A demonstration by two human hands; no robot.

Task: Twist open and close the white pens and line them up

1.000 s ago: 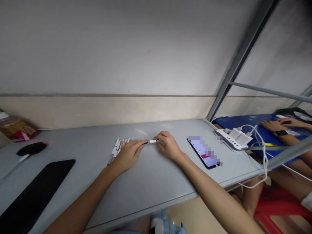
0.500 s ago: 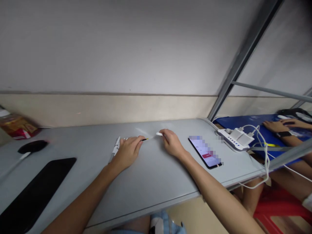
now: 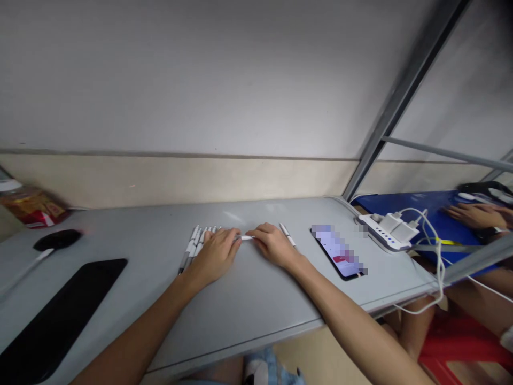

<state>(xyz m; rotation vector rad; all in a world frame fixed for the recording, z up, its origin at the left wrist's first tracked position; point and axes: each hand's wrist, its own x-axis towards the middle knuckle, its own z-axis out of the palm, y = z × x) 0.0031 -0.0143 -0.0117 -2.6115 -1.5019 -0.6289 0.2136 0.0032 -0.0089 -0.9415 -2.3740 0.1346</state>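
On the desk (image 3: 236, 305), left of the lit phone (image 3: 332, 247), the left hand (image 3: 217, 252) and right hand (image 3: 274, 245) pinch opposite ends of a white pen piece (image 3: 246, 237). One loose pen (image 3: 287, 234) lies just left of the phone; white-and-grey pens (image 3: 189, 247) lie farther left, partly hidden. Beyond the phone, to its right, sits a power strip (image 3: 377, 231).

Along the counter (image 3: 248, 305), from left to right, come a pen row (image 3: 189, 246), the left grip (image 3: 216, 252), a held pen (image 3: 246, 237), the right grip (image 3: 274, 246), a lone pen (image 3: 287, 233), a phone (image 3: 336, 251) and a power strip (image 3: 387, 243). Farther left, a jar (image 3: 34, 206) sits near the wall (image 3: 192, 179), a cabled device (image 3: 57, 239) before it, a slab (image 3: 64, 318) nearest.
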